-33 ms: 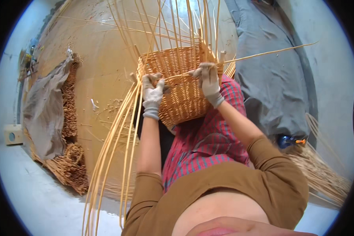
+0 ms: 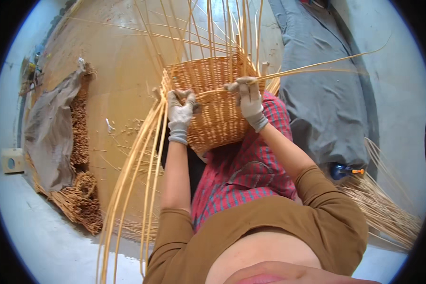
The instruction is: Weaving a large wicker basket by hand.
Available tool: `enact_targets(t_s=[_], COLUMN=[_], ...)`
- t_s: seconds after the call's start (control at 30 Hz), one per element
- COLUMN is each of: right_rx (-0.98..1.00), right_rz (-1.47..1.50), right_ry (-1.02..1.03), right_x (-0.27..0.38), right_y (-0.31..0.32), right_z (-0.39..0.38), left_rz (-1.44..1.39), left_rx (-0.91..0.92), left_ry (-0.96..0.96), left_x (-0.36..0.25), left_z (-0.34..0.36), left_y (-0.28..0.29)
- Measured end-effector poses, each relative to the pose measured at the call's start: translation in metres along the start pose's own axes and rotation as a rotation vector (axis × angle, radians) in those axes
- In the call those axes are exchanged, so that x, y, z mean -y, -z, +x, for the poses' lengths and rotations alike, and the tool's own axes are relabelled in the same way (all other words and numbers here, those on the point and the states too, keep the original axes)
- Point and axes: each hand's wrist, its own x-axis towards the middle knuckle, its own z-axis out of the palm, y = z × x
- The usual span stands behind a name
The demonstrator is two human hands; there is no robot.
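A partly woven wicker basket (image 2: 215, 123) rests on my lap, with tall upright canes (image 2: 210, 26) rising from its edges. My left hand (image 2: 180, 110), in a white knit glove, is closed on the near rim at the left corner. My gloved right hand (image 2: 248, 102) grips the same rim at the right, with long thin canes (image 2: 317, 69) running from it toward the right. A bundle of loose weaving canes (image 2: 132, 161) hangs from the basket's left side, down past my left forearm. Short wooden posts (image 2: 265, 67) stick up at the corners. My fingertips are partly hidden.
Bundled reddish sticks (image 2: 84, 199) lie at the left under a crumpled cloth (image 2: 49, 132), near a small beige box (image 2: 13, 160). Grey fabric (image 2: 322, 109) covers the right side, with a blue object with an orange tip (image 2: 341, 170) and pale canes (image 2: 383, 213) below it.
The basket and both hands sit slightly further left in the view. More than one cane now shows reaching out to the right from my right hand. Both hands keep their grip.
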Motion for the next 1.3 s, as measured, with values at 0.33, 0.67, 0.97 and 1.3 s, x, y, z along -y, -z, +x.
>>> enact_targets(t_s=[0.33, 0.67, 0.97, 1.3], right_rx=[-0.326, 0.024, -0.173, -0.463], right_rz=[-0.071, -0.703, 0.280, -0.164], right_ry=[-0.260, 0.287, -0.007, -0.249], right_x=[0.055, 0.065, 0.042, 0.103], right_y=[0.009, -0.037, 0.009, 0.078], right_z=[0.015, 0.090, 0.013, 0.037], left_rz=[0.327, 1.022, 1.006, 0.504], left_rx=[-0.314, 0.081, -0.082, 0.322], left_ry=[-0.609, -0.005, -0.420, 0.174], left_x=[-0.029, -0.005, -0.019, 0.010], left_z=[-0.029, -0.004, 0.029, -0.006], left_y=[-0.056, -0.077, -0.107, -0.143])
